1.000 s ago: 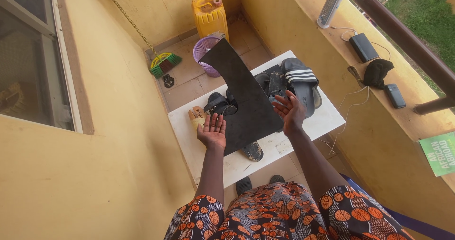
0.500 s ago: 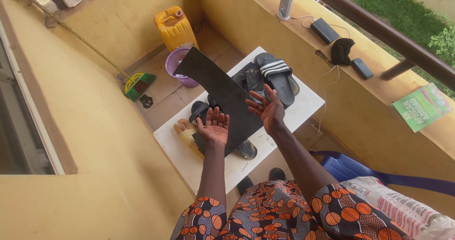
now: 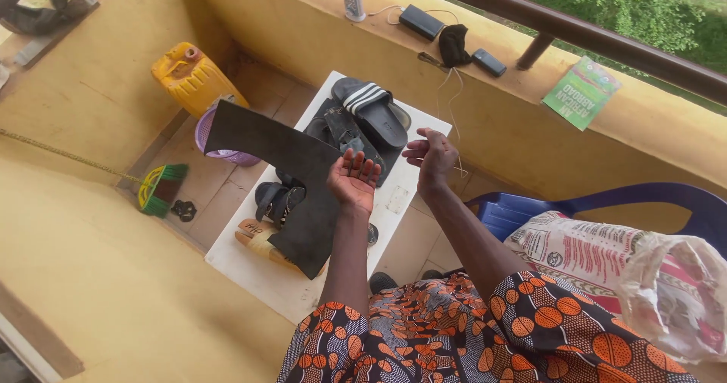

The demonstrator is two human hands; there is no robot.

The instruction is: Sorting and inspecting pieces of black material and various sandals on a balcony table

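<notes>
My left hand [image 3: 352,179] is raised palm up over the white table [image 3: 250,269], its fingers slightly curled and empty. It hovers over the edge of a large black sheet [image 3: 280,163] that lies across the table and hangs past its far side. My right hand [image 3: 432,154] is lifted just to the right, fingers loosely curled, holding nothing. Under and beside the sheet lie a black slide with white stripes [image 3: 371,110], dark strapped sandals [image 3: 276,197] and a tan sandal [image 3: 256,235].
A yellow jerrycan [image 3: 189,73], a purple basket [image 3: 227,156] and a green broom head [image 3: 159,190] stand on the tiled floor beyond the table. The ledge holds a phone [image 3: 488,63], a black cloth [image 3: 454,46] and a green booklet [image 3: 579,91]. A blue chair [image 3: 545,205] with a printed bag [image 3: 598,258] is at my right.
The view has swung right, bringing the chair and bag into sight. Both hands have drawn closer together over the table and their fingers have curled somewhat. The black sheet stays on the table.
</notes>
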